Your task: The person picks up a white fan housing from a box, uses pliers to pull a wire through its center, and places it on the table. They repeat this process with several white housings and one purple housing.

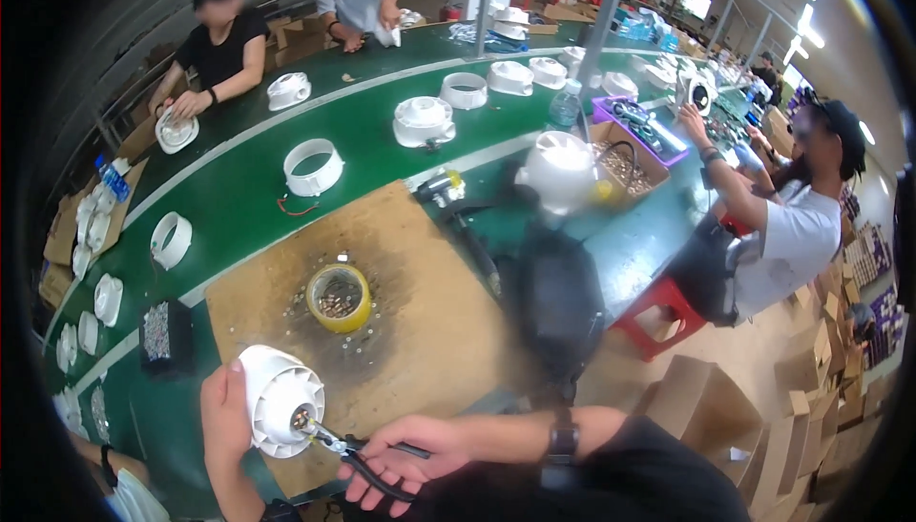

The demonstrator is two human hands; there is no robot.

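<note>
My left hand [227, 417] is wrapped round the side of a white plastic fan-like housing [262, 379], whose ribbed round end faces right. In the housing's middle opening sits a small copper-coloured part [301, 419]. My right hand [420, 450], palm partly up, holds pliers [367, 474] with black handles. Their jaws reach to the copper-coloured part; whether they grip it I cannot tell. Beyond the housing, a yellow ring-shaped tub [364, 310] holds small copper-coloured pieces. It stands on a brown board [439, 302], among scattered bits.
A black box of small metal parts [167, 336] stands at left. White housings [423, 121] and rings [313, 167] line the green conveyor [372, 140]. A blurred dark tool [558, 283] hangs right of the board. Co-workers [787, 207] sit right and across; cartons [706, 407] lie at lower right.
</note>
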